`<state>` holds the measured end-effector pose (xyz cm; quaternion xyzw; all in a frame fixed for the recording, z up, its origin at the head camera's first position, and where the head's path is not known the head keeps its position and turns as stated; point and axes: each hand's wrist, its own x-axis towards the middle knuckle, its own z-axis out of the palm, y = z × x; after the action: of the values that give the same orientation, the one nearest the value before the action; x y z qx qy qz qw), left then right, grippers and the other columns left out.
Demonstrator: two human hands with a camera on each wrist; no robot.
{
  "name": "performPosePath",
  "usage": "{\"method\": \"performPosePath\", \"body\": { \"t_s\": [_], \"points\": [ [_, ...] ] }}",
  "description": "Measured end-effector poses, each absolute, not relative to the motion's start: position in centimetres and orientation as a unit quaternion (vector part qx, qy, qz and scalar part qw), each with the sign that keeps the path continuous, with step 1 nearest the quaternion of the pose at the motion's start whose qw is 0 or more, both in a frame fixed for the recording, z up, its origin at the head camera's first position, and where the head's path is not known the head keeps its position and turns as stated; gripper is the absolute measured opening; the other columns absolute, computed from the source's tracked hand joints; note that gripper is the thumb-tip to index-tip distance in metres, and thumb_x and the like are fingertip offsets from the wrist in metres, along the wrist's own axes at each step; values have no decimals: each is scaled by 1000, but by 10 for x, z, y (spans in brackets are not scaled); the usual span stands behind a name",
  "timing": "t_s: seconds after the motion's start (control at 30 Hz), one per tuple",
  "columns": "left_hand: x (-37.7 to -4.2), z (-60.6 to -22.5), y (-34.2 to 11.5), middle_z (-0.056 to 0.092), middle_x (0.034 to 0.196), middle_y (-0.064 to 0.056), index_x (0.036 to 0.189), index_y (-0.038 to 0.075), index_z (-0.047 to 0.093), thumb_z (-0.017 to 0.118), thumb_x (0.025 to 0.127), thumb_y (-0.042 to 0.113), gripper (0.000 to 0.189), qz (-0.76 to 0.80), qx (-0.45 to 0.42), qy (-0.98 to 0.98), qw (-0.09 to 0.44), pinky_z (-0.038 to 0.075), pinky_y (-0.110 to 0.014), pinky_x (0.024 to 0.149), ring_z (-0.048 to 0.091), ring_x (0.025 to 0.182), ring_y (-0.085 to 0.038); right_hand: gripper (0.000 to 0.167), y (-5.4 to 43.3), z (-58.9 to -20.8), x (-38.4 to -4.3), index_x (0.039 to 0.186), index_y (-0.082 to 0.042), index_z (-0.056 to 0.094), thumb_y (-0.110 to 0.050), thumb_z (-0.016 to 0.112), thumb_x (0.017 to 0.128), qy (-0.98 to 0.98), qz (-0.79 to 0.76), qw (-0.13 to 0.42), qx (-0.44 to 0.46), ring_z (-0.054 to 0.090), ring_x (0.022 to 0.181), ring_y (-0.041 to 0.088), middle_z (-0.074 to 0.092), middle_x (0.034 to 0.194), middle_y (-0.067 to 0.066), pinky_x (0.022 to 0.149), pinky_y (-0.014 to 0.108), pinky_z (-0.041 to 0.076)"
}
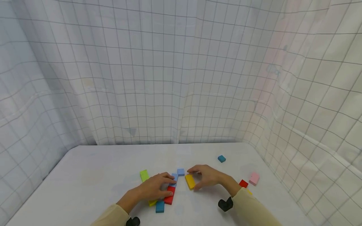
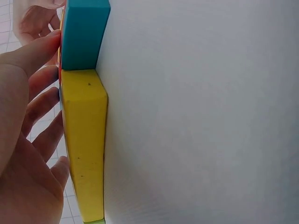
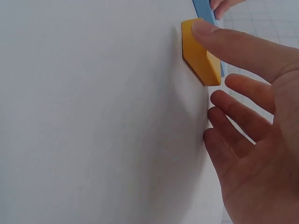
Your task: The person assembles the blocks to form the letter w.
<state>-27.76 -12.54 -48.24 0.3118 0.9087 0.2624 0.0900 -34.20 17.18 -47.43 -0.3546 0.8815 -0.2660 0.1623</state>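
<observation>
Near the middle of the white tabletop [image 1: 104, 169], my right hand [image 1: 208, 176] reaches around an orange-yellow rectangular block [image 1: 190, 181]; its thumb touches the near end, while the other fingers spread loosely apart by the far end. My left hand [image 1: 155, 186] lies with fingers apart over a red rectangular block [image 1: 169, 199] and a pale-blue rectangular block [image 1: 175, 176]. By its outer side, the end of a yellow rectangular block [image 2: 85, 149] meets a teal rectangular block [image 1: 160, 207]. A gap of tabletop separates the orange-yellow block from the red one. Wide room stretches from my left hand to the left edge, and more toward the far edge, where a white gridded curtain [image 1: 147, 78] hangs.
</observation>
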Motion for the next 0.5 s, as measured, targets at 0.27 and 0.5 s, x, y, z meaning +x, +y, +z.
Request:
{"method": "performPosePath", "body": {
  "t_s": [0.27,0.5],
  "points": [
    [-278,-482,-127,60,135,3,134,20,71,76,95,42,44,257,313,910,86,47,-51,106,55,126,-24,53,177,-477,-348,131,-22,66,-29,88,83,884,-278,178,-330,53,121,13,59,129,-12,112,40,41],
    [-278,-481,-126,59,135,3,134,19,71,74,97,42,44,267,308,908,96,46,-51,107,54,125,-24,55,174,-478,-349,132,-19,66,-28,89,83,884,-296,180,-314,54,119,13,60,127,-11,112,40,42]
  ]
}}
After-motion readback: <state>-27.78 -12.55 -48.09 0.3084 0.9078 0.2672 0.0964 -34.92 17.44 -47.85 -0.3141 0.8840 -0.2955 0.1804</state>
